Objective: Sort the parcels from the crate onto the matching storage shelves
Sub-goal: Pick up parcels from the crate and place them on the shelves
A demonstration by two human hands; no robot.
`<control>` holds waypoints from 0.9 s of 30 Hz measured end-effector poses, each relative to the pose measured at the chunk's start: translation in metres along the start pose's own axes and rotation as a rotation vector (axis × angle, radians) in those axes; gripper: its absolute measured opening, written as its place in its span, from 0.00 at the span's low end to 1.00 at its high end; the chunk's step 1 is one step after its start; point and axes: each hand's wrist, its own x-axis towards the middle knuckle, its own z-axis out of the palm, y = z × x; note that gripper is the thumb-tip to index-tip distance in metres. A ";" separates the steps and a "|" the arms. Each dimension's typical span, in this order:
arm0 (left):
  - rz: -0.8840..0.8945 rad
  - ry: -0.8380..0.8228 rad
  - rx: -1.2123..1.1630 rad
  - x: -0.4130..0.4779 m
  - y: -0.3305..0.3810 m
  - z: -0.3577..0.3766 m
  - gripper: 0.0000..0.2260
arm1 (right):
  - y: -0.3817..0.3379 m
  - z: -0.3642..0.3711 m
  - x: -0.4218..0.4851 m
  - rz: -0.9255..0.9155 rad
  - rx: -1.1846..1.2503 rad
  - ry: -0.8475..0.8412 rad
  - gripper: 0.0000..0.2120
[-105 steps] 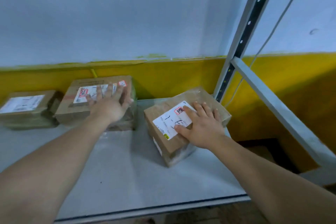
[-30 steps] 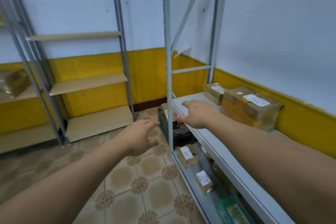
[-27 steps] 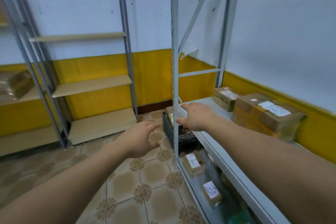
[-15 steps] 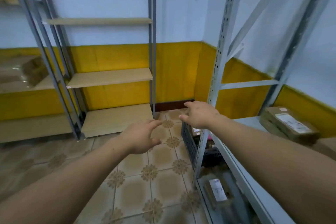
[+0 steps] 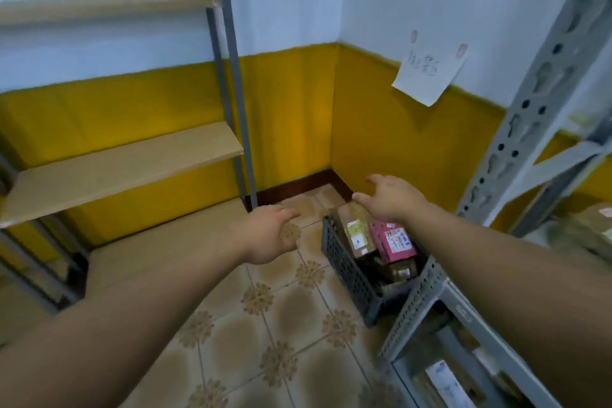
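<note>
Black crate (image 5: 344,270) on floor, long axis running away from person. Pink parcel (image 5: 392,240) and brown parcel (image 5: 356,235) side by side inside crate. Right hand (image 5: 394,197) over crate's far end, fingers spread, empty, judged nearer. Left hand (image 5: 268,235) left of crate, relaxed, empty.

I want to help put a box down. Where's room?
Bare: the middle wooden shelf board and bottom board by the yellow wall, and tiled floor left of the crate. Crowded: inside the crate, packed with parcels.
</note>
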 end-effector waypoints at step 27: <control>0.443 -0.517 0.203 0.561 -0.061 0.035 0.27 | 0.153 0.106 0.310 0.888 0.361 -0.141 0.30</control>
